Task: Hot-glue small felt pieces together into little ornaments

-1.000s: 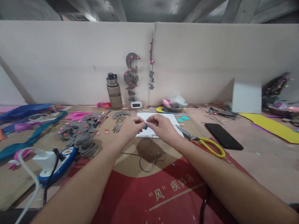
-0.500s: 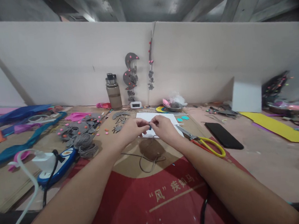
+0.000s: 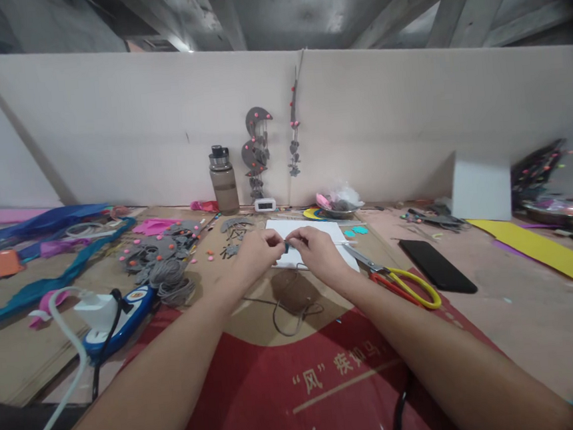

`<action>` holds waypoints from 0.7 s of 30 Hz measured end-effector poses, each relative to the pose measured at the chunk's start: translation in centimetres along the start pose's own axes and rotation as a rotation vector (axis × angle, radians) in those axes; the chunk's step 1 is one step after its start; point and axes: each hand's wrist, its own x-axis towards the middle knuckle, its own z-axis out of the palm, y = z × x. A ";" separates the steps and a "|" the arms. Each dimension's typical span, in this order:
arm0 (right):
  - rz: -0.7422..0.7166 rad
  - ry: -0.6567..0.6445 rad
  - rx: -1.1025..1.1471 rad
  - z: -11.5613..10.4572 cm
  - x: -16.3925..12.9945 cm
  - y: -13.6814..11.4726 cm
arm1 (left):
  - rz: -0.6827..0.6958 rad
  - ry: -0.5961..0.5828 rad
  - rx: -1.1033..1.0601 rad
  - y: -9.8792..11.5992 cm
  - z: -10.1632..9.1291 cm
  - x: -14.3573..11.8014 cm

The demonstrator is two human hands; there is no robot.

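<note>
Over the white paper (image 3: 335, 229), the fingertips of my left hand (image 3: 260, 252) pinch one side of a small dark blue piece (image 3: 286, 247). My right hand (image 3: 313, 247) closes thumb and forefinger on its other side. The fingers cover much of the piece, and its exact kind is too small to make out. Below the hands a thin grey cord (image 3: 280, 322) lies in loops on the cardboard, one strand running up toward the fingers. Several teal felt cut-outs (image 3: 358, 231) lie right of the paper. Scissors (image 3: 413, 289) with yellow and red handles rest beside my right forearm.
A black phone (image 3: 436, 265) lies to the right. At left are a blue power strip (image 3: 121, 330), a grey cord bundle (image 3: 169, 279) and grey felt pieces with pink balls (image 3: 154, 250). A bottle (image 3: 224, 187) and small clock (image 3: 265, 205) stand by the wall.
The whole view has shifted slightly right and down. Both hands stay close together on the small piece, the left fingers a little more curled.
</note>
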 end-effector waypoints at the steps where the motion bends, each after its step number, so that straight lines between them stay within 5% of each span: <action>1: 0.001 0.018 0.005 0.0 -0.1 -0.1 | -0.030 0.002 -0.059 0.1 -0.1 0.0; 11: 0.022 0.071 0.050 0.3 -0.7 -0.6 | -0.149 0.010 -0.289 0.1 0.1 0.1; 21: 0.122 0.127 0.091 0.2 -0.7 -0.8 | -0.089 0.036 -0.294 0.0 0.3 0.0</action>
